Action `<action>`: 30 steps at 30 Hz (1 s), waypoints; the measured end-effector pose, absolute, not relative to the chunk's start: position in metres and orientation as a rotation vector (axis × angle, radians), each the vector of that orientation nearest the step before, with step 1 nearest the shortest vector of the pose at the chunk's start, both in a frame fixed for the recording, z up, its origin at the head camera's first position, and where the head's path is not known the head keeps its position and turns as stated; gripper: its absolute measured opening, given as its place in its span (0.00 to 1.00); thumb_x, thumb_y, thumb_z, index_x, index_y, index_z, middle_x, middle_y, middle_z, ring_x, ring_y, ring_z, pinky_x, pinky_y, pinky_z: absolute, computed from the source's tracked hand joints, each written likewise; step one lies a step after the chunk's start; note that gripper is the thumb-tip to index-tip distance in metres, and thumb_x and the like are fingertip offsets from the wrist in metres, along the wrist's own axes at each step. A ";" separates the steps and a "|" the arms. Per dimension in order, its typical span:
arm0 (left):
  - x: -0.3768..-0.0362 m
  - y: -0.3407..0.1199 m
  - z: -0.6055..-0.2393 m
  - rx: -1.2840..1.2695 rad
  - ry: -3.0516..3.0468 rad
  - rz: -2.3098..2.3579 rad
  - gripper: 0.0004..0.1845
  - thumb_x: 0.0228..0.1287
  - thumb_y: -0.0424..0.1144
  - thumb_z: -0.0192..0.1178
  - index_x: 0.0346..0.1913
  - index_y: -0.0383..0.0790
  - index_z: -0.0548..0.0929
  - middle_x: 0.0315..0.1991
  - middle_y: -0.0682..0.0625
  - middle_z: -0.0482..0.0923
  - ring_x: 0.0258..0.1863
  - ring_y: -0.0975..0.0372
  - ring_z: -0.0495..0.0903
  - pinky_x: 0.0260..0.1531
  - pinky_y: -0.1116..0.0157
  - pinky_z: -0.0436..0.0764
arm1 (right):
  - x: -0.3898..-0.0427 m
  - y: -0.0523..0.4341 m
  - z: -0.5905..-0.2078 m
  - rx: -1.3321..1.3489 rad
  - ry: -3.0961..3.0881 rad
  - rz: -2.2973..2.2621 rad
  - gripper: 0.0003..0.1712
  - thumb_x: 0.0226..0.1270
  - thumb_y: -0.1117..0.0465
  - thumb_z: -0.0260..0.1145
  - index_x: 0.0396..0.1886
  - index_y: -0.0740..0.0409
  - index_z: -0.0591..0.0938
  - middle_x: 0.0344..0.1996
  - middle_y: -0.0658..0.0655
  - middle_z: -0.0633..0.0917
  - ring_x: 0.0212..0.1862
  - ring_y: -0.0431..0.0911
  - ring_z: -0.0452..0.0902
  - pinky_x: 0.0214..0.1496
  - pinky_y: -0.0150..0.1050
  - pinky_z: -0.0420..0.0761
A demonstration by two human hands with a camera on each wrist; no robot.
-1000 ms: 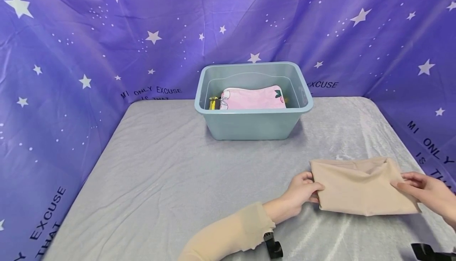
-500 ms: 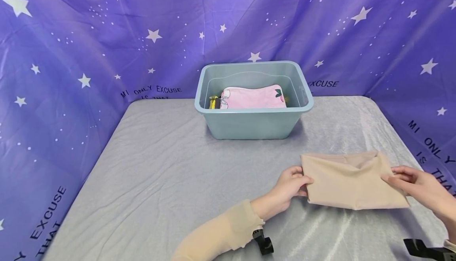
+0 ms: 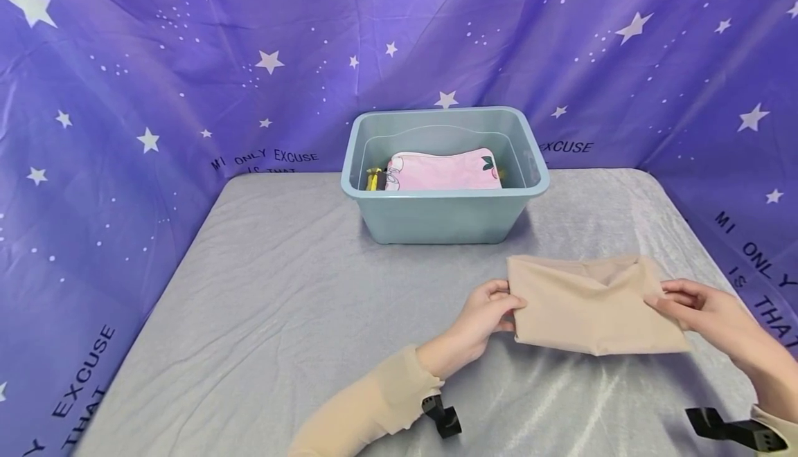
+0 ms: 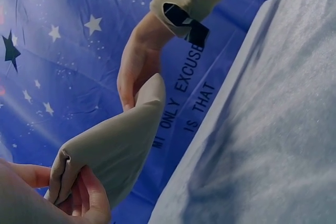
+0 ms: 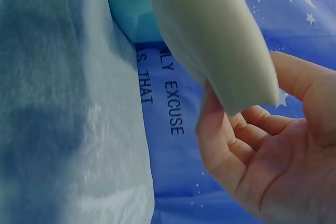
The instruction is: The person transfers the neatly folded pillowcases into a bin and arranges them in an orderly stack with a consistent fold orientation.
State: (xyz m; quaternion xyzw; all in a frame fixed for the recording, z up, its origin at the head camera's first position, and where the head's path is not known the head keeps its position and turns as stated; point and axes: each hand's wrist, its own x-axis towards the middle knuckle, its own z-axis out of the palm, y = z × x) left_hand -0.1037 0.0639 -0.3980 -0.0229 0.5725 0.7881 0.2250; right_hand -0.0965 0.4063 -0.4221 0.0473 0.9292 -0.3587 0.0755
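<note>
Head view: folded beige cloth (image 3: 592, 305), smooth, slightly creased.

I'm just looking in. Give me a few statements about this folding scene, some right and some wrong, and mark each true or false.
1. Both hands hold the beige cloth. True: the left hand grips one end, the right hand the other.
2. The bin is red. False: it is pale blue.
3. A pink cloth lies in the bin. True.
4. The beige cloth is inside the bin. False: it is held over the table, in front of the bin.
5. The backdrop shows stars. True.
</note>
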 end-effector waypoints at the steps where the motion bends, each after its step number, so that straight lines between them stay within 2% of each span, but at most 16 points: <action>1: -0.104 0.062 -0.397 -0.061 1.575 2.180 0.11 0.50 0.27 0.56 0.40 0.34 0.75 0.25 0.51 0.77 0.21 0.67 0.73 0.16 0.73 0.70 | -0.098 0.407 -0.425 0.134 2.800 -1.081 0.19 0.60 0.49 0.58 0.49 0.49 0.69 0.32 0.41 0.81 0.30 0.28 0.71 0.24 0.35 0.73; 2: -0.105 0.061 -0.396 -0.056 1.569 2.187 0.12 0.50 0.27 0.56 0.40 0.33 0.75 0.25 0.52 0.77 0.21 0.67 0.73 0.16 0.73 0.70 | -0.100 0.409 -0.429 0.124 2.815 -1.083 0.17 0.60 0.49 0.59 0.47 0.45 0.69 0.31 0.38 0.80 0.30 0.28 0.71 0.24 0.35 0.73; 3: -0.105 0.059 -0.396 -0.052 1.564 2.193 0.12 0.50 0.27 0.56 0.40 0.33 0.75 0.25 0.52 0.76 0.20 0.67 0.73 0.16 0.73 0.70 | -0.101 0.409 -0.429 0.111 2.799 -1.099 0.20 0.60 0.49 0.59 0.49 0.49 0.69 0.32 0.41 0.81 0.30 0.29 0.71 0.24 0.35 0.73; 6: -0.107 0.054 -0.393 -0.042 1.545 2.221 0.12 0.49 0.26 0.55 0.40 0.32 0.74 0.24 0.53 0.76 0.20 0.67 0.72 0.16 0.73 0.70 | -0.105 0.410 -0.433 0.093 2.778 -1.147 0.21 0.60 0.49 0.59 0.50 0.52 0.70 0.32 0.45 0.81 0.31 0.31 0.72 0.24 0.35 0.73; 7: -0.107 0.052 -0.391 -0.039 1.542 2.228 0.12 0.49 0.26 0.55 0.40 0.32 0.74 0.24 0.53 0.76 0.20 0.67 0.72 0.16 0.73 0.70 | -0.106 0.409 -0.435 0.121 2.783 -1.164 0.19 0.60 0.49 0.60 0.48 0.50 0.71 0.30 0.44 0.81 0.30 0.31 0.72 0.23 0.35 0.73; 9: -0.108 0.048 -0.389 -0.030 1.537 2.238 0.12 0.49 0.26 0.55 0.40 0.31 0.74 0.24 0.52 0.76 0.20 0.67 0.72 0.17 0.72 0.70 | -0.106 0.402 -0.429 0.117 2.750 -1.215 0.20 0.60 0.50 0.60 0.49 0.53 0.71 0.30 0.45 0.81 0.30 0.31 0.73 0.25 0.33 0.73; 11: -0.109 0.044 -0.387 -0.027 1.541 2.241 0.12 0.49 0.27 0.55 0.40 0.31 0.74 0.24 0.52 0.76 0.20 0.67 0.73 0.18 0.72 0.71 | -0.104 0.391 -0.420 0.107 2.742 -1.257 0.17 0.60 0.51 0.60 0.46 0.50 0.72 0.29 0.41 0.81 0.30 0.30 0.73 0.25 0.31 0.73; 13: -0.109 0.040 -0.385 -0.026 1.543 2.245 0.12 0.50 0.27 0.55 0.41 0.31 0.74 0.24 0.52 0.76 0.21 0.67 0.73 0.18 0.72 0.71 | -0.101 0.377 -0.406 0.073 2.700 -1.331 0.15 0.61 0.54 0.59 0.46 0.53 0.73 0.28 0.41 0.80 0.31 0.30 0.73 0.27 0.29 0.73; 17: -0.109 0.031 -0.380 -0.037 1.533 2.258 0.12 0.50 0.27 0.55 0.41 0.32 0.74 0.24 0.53 0.76 0.21 0.66 0.73 0.19 0.71 0.72 | -0.093 0.350 -0.379 0.027 2.663 -1.389 0.08 0.61 0.57 0.59 0.40 0.41 0.73 0.27 0.36 0.78 0.31 0.29 0.72 0.28 0.26 0.73; 20: -0.109 0.024 -0.377 -0.041 1.521 2.269 0.13 0.50 0.27 0.55 0.42 0.32 0.74 0.25 0.54 0.76 0.22 0.66 0.73 0.19 0.71 0.72 | -0.090 0.334 -0.365 0.027 2.669 -1.384 0.11 0.61 0.58 0.58 0.36 0.33 0.71 0.27 0.34 0.77 0.31 0.28 0.71 0.29 0.25 0.72; 22: -0.109 0.020 -0.375 -0.036 1.517 2.276 0.13 0.50 0.27 0.55 0.42 0.32 0.74 0.25 0.54 0.76 0.22 0.66 0.73 0.20 0.71 0.73 | -0.090 0.327 -0.359 0.024 2.678 -1.386 0.13 0.61 0.59 0.58 0.35 0.31 0.71 0.27 0.33 0.77 0.31 0.28 0.71 0.29 0.24 0.72; 30: -0.108 0.006 -0.368 -0.002 1.493 2.314 0.14 0.51 0.27 0.54 0.43 0.29 0.72 0.25 0.53 0.76 0.23 0.66 0.74 0.22 0.70 0.74 | -0.093 0.310 -0.348 0.029 2.647 -1.452 0.10 0.61 0.59 0.59 0.35 0.35 0.72 0.26 0.35 0.78 0.30 0.29 0.72 0.30 0.24 0.72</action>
